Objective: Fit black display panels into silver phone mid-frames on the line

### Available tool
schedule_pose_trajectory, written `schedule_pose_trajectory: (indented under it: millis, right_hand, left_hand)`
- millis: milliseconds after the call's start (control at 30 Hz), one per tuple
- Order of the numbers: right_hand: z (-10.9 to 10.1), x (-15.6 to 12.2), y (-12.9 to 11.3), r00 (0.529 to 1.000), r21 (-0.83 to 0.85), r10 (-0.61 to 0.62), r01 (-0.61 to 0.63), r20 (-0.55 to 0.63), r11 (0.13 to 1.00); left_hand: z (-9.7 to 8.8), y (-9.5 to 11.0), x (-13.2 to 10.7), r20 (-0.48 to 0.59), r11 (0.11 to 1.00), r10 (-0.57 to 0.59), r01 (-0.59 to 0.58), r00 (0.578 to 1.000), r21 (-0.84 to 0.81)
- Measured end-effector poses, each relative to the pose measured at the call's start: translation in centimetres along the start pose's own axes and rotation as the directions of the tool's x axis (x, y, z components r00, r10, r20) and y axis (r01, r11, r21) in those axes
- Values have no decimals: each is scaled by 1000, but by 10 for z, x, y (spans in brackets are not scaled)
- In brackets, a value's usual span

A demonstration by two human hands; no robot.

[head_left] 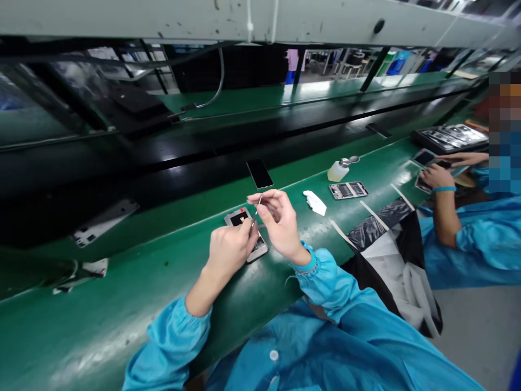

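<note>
Opened phone lies on the green counter, partly hidden by the left hand. That hand's grip pinches a slender tool; the right hand curls around the tool's tip, its grip's hold undeterminable. Step in hand, as judged: fine work at the tip. Next move calls for steady fingers.

On the counter, one phone lies beneath the hands; another phone lies beyond them. To their right lie a tissue, then a third phone with a bottle just behind it.
</note>
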State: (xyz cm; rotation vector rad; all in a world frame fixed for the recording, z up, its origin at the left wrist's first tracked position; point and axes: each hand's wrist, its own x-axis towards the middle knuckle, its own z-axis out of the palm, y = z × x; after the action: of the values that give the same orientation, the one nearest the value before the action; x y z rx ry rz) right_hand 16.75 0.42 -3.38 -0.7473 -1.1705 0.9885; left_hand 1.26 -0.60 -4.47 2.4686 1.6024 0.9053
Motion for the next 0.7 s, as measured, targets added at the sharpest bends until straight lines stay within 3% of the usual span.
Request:
schedule_pose_trajectory:
  millis: [167, 400, 600, 700]
  right_hand:
    - [6, -10, -1, 997, -46, -43, 39, -72, 998]
    - [6, -12, -11, 999, -38, -28, 26, -45, 999]
    - [-5, 8, -14, 993, -111, -19, 32, 113, 993]
    - [-21, 20, -14, 977, -181, -55, 93, 207, 979]
  left_hand:
    - [1, 6, -2, 8, 1000, 14, -14, 1000, 4]
    - [-3, 9, -4, -10, 999, 14, -15, 1000, -51]
    - [-5, 11, -1, -1, 989, -41, 41, 999, -144]
    - [-5, 11, 0, -10, 972, -111, 107, 994, -208]
